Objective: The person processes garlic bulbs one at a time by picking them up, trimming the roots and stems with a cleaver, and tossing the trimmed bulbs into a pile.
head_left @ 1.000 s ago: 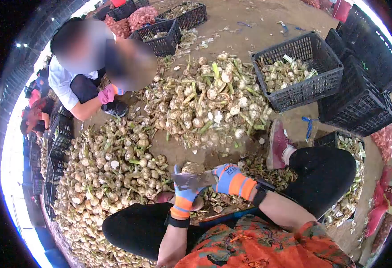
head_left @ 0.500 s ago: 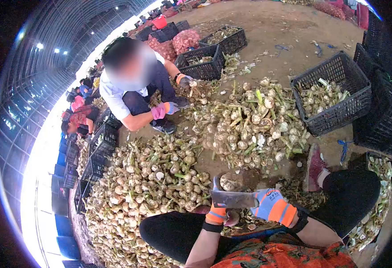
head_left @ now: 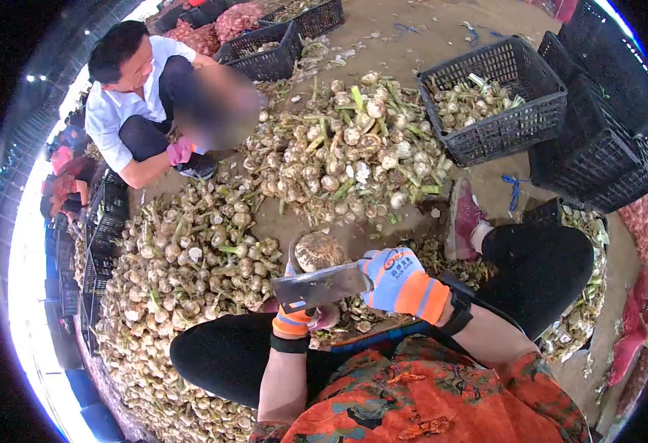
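Note:
My right hand [head_left: 401, 282], in a grey-blue and orange glove, is closed round the handle of a cleaver [head_left: 322, 286]. The broad blade points left and lies across my left hand [head_left: 292, 323], gloved the same way. Most of the left fingers are behind the blade; they look curled, and what they hold is hidden. Just beyond the blade is a round, pale-brown, dirt-marked thing [head_left: 319, 252], whose kind I cannot make out. Garlic bulbs with cut stems form one heap [head_left: 191, 273] on my left and another heap [head_left: 353, 148] ahead.
A co-worker [head_left: 136, 103] in a white shirt squats across the heaps. A black crate [head_left: 497, 140] with garlic stands ahead right, beside stacked crates [head_left: 597, 148]. My knees [head_left: 545, 269] flank the work spot. Trimmings [head_left: 578, 295] lie at the right; red mesh bags [head_left: 638, 325] lie farther right.
The view has turned right, so the heaps, co-worker and crates sit farther left and higher. Both hands and the cleaver keep nearly the same arrangement.

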Demonstrator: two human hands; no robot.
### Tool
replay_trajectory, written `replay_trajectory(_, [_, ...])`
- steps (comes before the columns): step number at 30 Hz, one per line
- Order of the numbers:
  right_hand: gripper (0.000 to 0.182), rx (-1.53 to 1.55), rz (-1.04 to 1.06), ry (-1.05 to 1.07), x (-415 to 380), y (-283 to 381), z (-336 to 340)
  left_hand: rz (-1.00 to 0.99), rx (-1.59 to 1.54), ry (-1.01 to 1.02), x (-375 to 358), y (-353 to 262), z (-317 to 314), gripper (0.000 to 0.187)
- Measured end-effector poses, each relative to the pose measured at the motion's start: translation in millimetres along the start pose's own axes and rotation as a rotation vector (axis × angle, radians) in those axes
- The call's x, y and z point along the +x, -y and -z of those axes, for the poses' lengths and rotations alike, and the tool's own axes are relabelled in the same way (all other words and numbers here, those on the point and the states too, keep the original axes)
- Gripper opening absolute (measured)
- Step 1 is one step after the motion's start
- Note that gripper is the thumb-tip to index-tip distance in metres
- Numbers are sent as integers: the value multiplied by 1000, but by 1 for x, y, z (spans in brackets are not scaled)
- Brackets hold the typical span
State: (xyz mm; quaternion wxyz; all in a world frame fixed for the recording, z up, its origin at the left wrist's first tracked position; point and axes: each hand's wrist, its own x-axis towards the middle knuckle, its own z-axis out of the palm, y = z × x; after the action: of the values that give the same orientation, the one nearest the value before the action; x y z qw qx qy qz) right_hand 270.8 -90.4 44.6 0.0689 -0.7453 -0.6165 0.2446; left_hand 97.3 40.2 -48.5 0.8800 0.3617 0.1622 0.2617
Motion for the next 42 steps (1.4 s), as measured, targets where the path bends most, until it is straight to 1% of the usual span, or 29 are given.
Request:
replay_trajectory(2, [38,12,5,-10,1,-1,-2,21,19,-23,0,-1,-8,59])
replay_trajectory(4, [38,18,17,42,3,0,-2,36,54,-33,-1,-4,-19,61])
replay_trajectory(6, [39,17,23,37,5,-1,-11,55,93,-41,1,-5,-28,62])
replay_trajectory(8, [40,-23,35,77,8,-4,-15,83,107,-59,3,-4,-33,64])
replay_trajectory(9, [41,5,18,121,14,-9,-20,99,96,-77,4,-3,-35,65])
replay_trajectory(10, [41,2,17,121,17,-12,-24,97,93,-75,5,-3,-34,65])
replay_trajectory(13, [46,-19,-25,101,21,-19,-32,-101,552,87,3,0,-31,71])
replay_trajectory(14, [44,-16,-6,99,22,-20,-34,-102,550,88,3,0,-31,71])
replay_trajectory(16, [42,-11,31,96,24,-22,-34,17,404,22,4,0,-30,73])
replay_trajectory(17, [42,-10,28,100,22,-21,-34,21,401,21,4,-1,-30,73])
replay_trajectory(19, [42,-10,45,70,18,-16,-33,166,-1,-97,3,-2,-30,75])
replay_trajectory(20, [42,-5,42,76,15,-11,-28,172,-2,-100,1,-3,-33,75])
replay_trajectory(22, [41,-16,43,155,9,-2,-13,52,120,-48,-3,-7,-45,75])
replay_trajectory(24, [40,17,48,155,7,1,-7,161,100,-75,-2,-18,-52,74])
replay_trajectory(26, [38,-31,100,85,6,2,-8,30,292,120,-3,-20,-53,69])
replay_trajectory(27, [34,-21,129,-7,11,-5,-20,37,292,122,0,-20,-48,69])
replay_trajectory(29, [34,-48,-51,77,32,-44,-41,112,538,119,2,-24,-39,69])
replay_trajectory(30, [34,152,-405,-86,45,-78,-55,130,425,27,-5,-38,-79,72])
replay_trajectory(31, [36,176,-514,-82,46,-113,-44,154,390,-1,-6,-29,-67,69])
replay_trajectory(32, [40,222,-611,-176,52,-152,-65,206,364,-41,-10,-19,-42,68])
replay_trajectory(33, [44,272,-609,-373,58,-158,-65,411,49,-229,-4,-15,-23,81])
replay_trajectory(34, [39,333,-486,-607,63,-152,-68,244,106,-124,-3,-31,-41,86])
replay_trajectory(36, [35,415,-362,-592,43,-95,-27,24,570,-3,5,-34,-38,84])
replay_trajectory(37, [31,427,-213,-604,37,-78,-26,29,588,-27,6,-32,-32,81])
replay_trajectory(38, [28,419,-131,-542,36,-69,-32,21,596,-26,8,-30,-28,81])
replay_trajectory(39, [24,575,-1,-603,34,-55,-39,35,595,-21,10,-30,-25,80])
replay_trajectory(40, [26,327,113,-511,31,-53,-47,55,592,-13,10,-29,-24,78])
replay_trajectory(41, [28,298,121,-388,21,-39,-32,23,390,58,7,-30,-32,62])
replay_trajectory(42, [30,268,127,-264,12,-23,-16,159,616,273,12,-21,1,46])
